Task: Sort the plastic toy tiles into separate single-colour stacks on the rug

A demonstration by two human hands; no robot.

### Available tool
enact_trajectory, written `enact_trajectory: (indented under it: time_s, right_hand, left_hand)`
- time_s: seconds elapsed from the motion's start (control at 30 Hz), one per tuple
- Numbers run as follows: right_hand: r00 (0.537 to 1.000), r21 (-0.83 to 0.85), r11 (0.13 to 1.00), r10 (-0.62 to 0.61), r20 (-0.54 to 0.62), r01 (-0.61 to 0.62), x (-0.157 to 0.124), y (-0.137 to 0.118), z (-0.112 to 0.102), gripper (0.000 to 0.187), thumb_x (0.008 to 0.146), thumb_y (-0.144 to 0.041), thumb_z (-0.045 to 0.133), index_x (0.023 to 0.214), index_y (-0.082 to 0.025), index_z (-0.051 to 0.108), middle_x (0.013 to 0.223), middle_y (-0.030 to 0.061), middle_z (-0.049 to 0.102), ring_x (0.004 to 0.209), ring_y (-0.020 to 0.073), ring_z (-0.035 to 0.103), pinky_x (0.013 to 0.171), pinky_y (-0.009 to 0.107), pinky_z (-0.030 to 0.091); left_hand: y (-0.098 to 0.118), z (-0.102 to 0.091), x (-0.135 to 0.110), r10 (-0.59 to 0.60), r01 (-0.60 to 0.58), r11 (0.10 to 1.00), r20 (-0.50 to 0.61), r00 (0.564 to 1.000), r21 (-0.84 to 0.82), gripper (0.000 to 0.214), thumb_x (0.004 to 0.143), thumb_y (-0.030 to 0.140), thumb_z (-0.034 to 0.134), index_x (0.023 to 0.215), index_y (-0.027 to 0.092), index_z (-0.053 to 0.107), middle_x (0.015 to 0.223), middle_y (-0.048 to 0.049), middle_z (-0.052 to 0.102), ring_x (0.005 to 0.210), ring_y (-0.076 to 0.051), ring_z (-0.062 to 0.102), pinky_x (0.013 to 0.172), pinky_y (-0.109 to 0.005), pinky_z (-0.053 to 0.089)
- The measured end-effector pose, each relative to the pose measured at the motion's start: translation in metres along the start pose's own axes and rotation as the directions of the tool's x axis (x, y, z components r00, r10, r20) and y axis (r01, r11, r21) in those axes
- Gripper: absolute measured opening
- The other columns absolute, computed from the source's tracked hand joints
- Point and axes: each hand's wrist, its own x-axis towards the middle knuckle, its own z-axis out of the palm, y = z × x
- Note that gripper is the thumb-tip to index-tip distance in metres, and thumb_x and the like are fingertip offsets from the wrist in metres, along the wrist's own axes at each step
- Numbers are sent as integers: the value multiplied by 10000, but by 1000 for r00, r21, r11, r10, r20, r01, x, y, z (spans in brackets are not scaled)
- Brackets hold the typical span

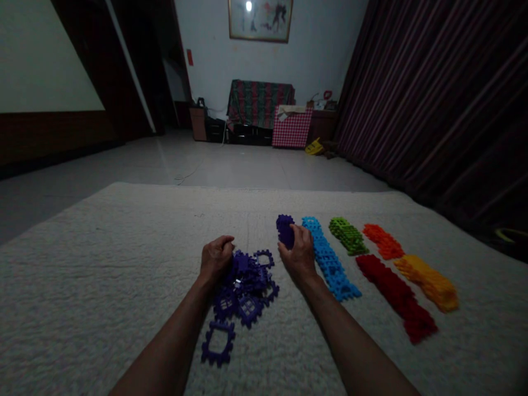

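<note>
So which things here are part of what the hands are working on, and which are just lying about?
In use:
left hand on the loose purple pieces
right hand holding the purple stack
blue row, green row, orange row, red row, yellow row

Lying about:
checked box
covered cabinet
framed picture

My view is dim overall. The brightest patch is the pale rug [124, 264] in the middle, as if lit from near my head, and it fades to near black at the corners. A small glare spot sits on the framed picture [260, 19] on the far wall. The striped curtain [433, 99] is murky. Straight lines bow toward the edges, and my forearms look stretched. The purple tiles [243, 286] show soft, grainy detail.
</note>
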Motion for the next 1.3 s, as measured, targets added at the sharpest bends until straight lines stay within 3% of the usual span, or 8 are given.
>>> enact_trajectory:
  time_s: [1.3]
  right_hand:
    - [996, -13, 998, -53, 67, 54, 5, 6, 3, 547, 732, -282, 642, 1252, -144, 542, 1231, 176, 516, 1173, 323, 482, 1006, 495, 440]
  left_hand:
    - [1, -1, -1, -14, 15, 999, -19, 1000, 34, 304, 807, 223, 546, 1003, 213, 778, 880, -38, 788, 844, -195, 722, 824, -269, 527]
